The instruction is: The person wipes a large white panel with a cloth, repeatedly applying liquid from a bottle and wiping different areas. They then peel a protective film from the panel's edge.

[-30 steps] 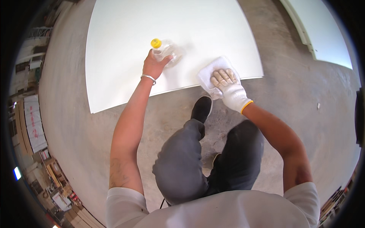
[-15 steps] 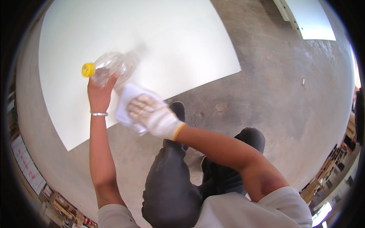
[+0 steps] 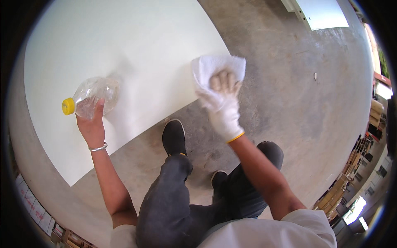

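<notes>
A clear plastic bottle (image 3: 108, 94) with a yellow cap (image 3: 68, 106) lies tilted sideways in my bare left hand (image 3: 92, 127), fingers wrapped round its body. It is held over the large white panel (image 3: 144, 37), and a faint shadow shows beside it. My right hand (image 3: 225, 89) wears a white knit glove with a yellow cuff. Its fingers press a folded white cloth (image 3: 206, 68) at the panel's near right corner, and the cloth covers that corner. The palm side of this hand is hidden.
Grey concrete floor (image 3: 281, 103) surrounds the panel. My black shoe (image 3: 174, 136) stands close to the panel's near edge. Another white panel (image 3: 322, 14) lies at the far right. Stacked boxes and wooden pieces (image 3: 331, 194) line the right rim.
My right hand has swept the cloth from beside the bottle to the panel's right corner. My left hand and the bottle now appear lower and farther left as the view has shifted.
</notes>
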Motion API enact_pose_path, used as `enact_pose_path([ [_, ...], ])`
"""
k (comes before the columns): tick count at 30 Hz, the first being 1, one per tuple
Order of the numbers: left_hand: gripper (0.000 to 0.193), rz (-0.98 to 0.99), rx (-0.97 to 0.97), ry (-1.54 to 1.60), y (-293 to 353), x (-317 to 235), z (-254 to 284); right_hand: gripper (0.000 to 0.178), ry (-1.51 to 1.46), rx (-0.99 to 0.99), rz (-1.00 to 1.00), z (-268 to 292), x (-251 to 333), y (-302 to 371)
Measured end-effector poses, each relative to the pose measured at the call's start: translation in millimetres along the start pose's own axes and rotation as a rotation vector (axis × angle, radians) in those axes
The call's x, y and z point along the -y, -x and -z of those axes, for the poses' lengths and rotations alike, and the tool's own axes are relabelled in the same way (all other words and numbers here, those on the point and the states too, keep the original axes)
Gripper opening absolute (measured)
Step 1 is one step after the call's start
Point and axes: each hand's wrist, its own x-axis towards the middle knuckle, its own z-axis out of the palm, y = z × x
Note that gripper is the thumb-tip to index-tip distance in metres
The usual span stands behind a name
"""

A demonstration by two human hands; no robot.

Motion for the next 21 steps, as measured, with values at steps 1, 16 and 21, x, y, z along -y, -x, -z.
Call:
enact_pose_path([
  [1,0.061,-0.041,-0.023,-0.009,-0.3,0.6,-0.7,0.052,-0.130,0.160,0.087,5.4,10.7,2.6],
  [16,0.059,-0.015,-0.042,0.016,-5.4,12.3,-1.1,0.052,0.016,0.026,0.043,-7.2,-17.1,2.2],
  [21,0.056,-0.015,-0.051,-0.017,-4.5,11.3,-1.1,0.046,-0.210,-0.137,-0.036,-6.9,8.4,6.3],
])
